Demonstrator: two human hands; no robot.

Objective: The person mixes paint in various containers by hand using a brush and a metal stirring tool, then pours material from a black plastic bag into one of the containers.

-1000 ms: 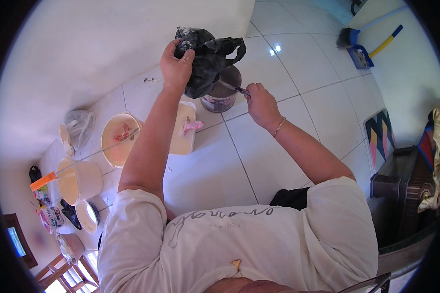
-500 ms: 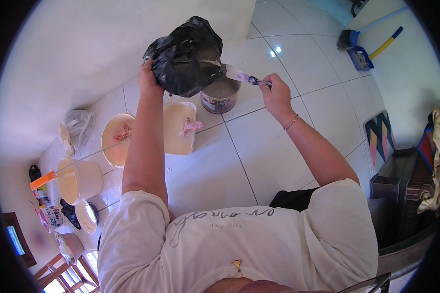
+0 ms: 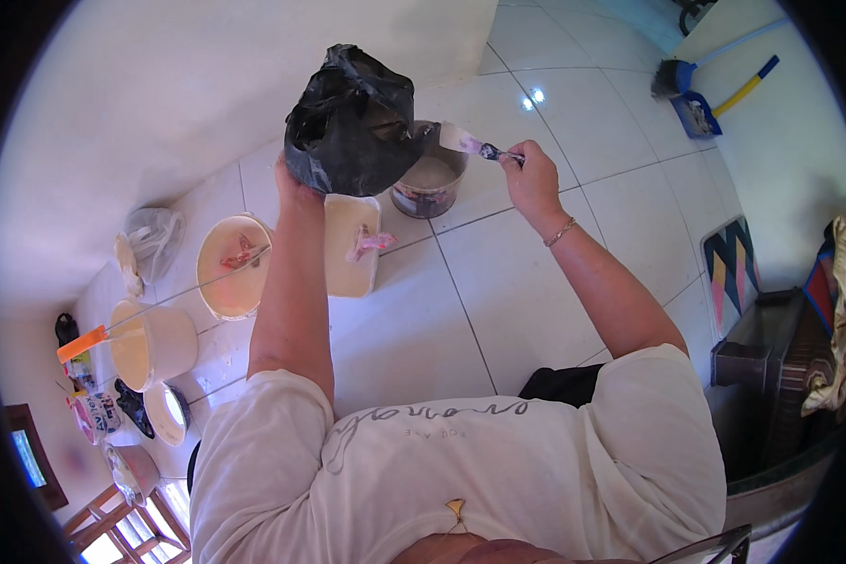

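My left hand (image 3: 298,180) is closed on the lower left side of a bulky black plastic bag (image 3: 348,132), which it holds up in the air. Most of its fingers are hidden behind the bag. In my right hand (image 3: 536,186) is the dark handle of a putty knife (image 3: 458,139), its pale, smeared blade pointing left toward the bag. Below the bag and blade stands a stained bucket (image 3: 427,199) with greyish stuff inside, partly covered by the bag. Whether the blade touches the bag or bucket rim, I cannot tell.
Left of the bucket are a cream paint tray (image 3: 374,273) and a round tub (image 3: 203,282), each with a pinkish tool. A bucket (image 3: 174,348) with an orange-handled pole (image 3: 82,345) stands farther left. A broom (image 3: 669,79) and dustpan (image 3: 694,117) lean at the far right wall.
The bag has dropped a little and turned, so its brownish inside shows less and more of the bucket is visible. The putty knife has barely shifted, slightly to the right.
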